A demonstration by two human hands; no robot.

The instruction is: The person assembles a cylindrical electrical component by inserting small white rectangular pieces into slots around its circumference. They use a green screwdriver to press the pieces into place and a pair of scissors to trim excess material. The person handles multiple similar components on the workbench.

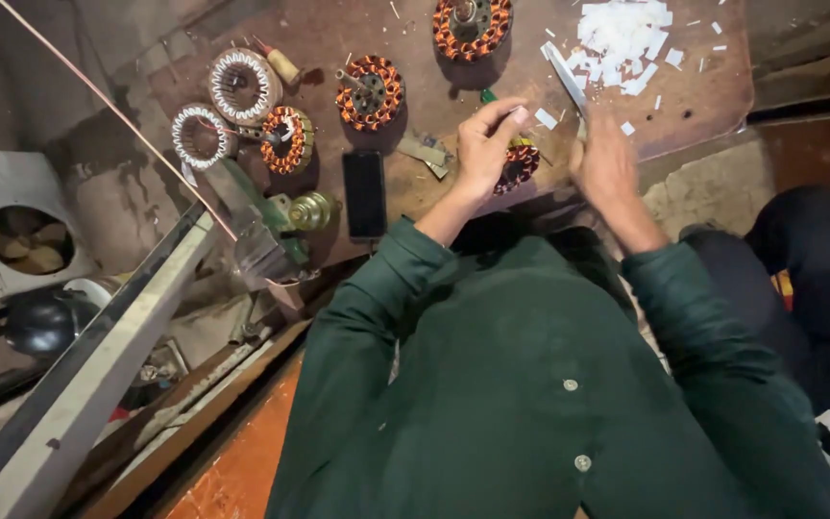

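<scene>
Workbench [338, 38]: left hand [485, 149] pinches white slip [520, 115]; right hand [605, 168] grips scissors [565, 79].

Both arms in dark green sleeves reach forward, forearms bare from the cuffs. Left hand [485, 146] curled, thumb and forefinger pinched together at the tips, wrist bent slightly inward. Right hand [603, 165] closed in a loose fist, back of hand up, just beside the left.

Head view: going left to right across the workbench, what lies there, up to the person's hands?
White-wound stator ring → copper-wound stator → black phone → left hand pinching a white paper slip → stator under the hands → right hand, with the heap of white paper slips beyond it.
</scene>
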